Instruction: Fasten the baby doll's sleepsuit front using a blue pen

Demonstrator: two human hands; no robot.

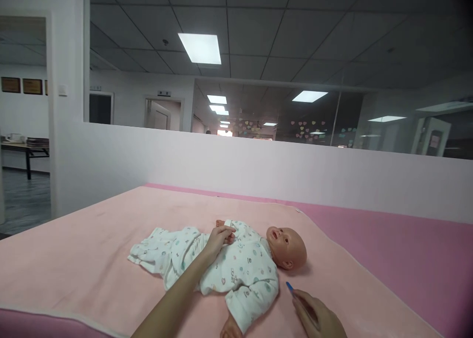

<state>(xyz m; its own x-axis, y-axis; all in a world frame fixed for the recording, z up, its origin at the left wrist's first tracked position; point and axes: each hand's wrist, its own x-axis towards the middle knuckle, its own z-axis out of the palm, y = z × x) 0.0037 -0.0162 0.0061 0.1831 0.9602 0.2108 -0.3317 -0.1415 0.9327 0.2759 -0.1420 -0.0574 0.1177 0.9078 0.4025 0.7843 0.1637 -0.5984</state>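
A baby doll [242, 259] lies on its back in a white patterned outfit, its bald head [290, 249] to the right. My left hand [219, 240] rests on the doll's front near the cuff of its far sleeve [236, 225]. Its fingers are curled, and I cannot make out whether they grip the cloth. Low on the right, my right hand [316, 316] is closed around a slim blue-tipped stick [290, 287]. The blue end points toward the doll's near shoulder, apart from it. The rest of the stick is mostly hidden by the fingers.
Under the doll a peach sheet [92, 249] covers a pink padded surface [399, 244]. A white half wall [258, 165] with glass above it runs along the back. To the left is a doorway [25, 195] with a table [25, 148] beyond it.
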